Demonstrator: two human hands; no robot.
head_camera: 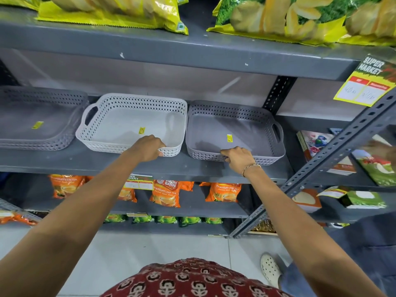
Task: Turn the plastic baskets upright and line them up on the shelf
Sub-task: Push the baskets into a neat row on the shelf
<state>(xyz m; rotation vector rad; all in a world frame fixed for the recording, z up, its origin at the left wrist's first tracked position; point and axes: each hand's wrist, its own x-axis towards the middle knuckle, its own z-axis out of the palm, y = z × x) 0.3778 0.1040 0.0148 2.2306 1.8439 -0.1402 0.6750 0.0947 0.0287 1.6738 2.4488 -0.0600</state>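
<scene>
Three shallow perforated plastic baskets stand upright in a row on the grey shelf (90, 162). The left grey basket (42, 116) looks like a nested stack. My left hand (147, 146) grips the front rim of the middle white basket (128, 118), near its right corner. The front rim of the right grey basket (235, 127) is held by my right hand (237, 156), which wears a bracelet. The two held baskets sit side by side, nearly touching. Each basket has a yellow sticker on its floor.
Yellow snack bags (111, 11) lie on the shelf above. Orange tea packets (165, 192) fill the shelf below. A slotted metal upright (334, 146) slants at the right, with boxed goods (321, 151) behind it and a price tag (366, 82). Another person's shoe (271, 269) is at lower right.
</scene>
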